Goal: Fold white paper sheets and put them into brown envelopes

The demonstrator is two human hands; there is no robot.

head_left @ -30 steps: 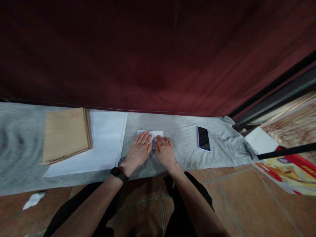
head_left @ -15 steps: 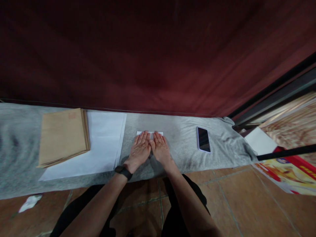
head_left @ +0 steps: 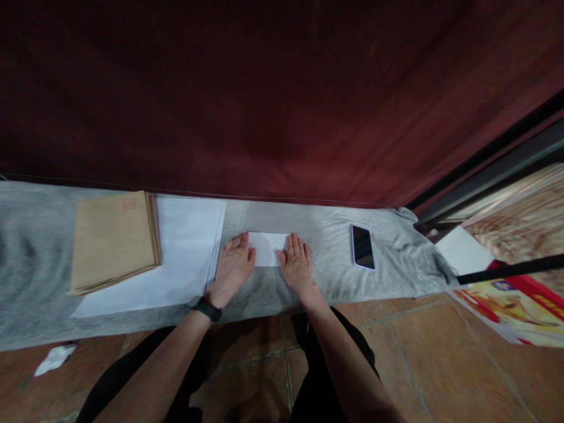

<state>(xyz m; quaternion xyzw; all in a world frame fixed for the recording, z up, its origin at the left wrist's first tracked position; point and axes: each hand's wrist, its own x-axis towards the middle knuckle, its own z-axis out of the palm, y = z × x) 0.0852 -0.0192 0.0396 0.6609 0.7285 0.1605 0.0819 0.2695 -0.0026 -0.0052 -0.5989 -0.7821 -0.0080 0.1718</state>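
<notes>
Left hand: flat, thumb spread, at the nine-o'clock edge of the folded white paper
Right hand: flat, thumb spread, on its three-o'clock end
Folded white paper: between both hands, on grey blanket
Smartphone: three o'clock
Kraft envelopes: stacked at nine o'clock on white sheets; insides hidden

Phone lies on grey cloth, dark red fabric beyond. Red-and-yellow packaging far right. White scrap, maybe tissue from here, on floor.
</notes>
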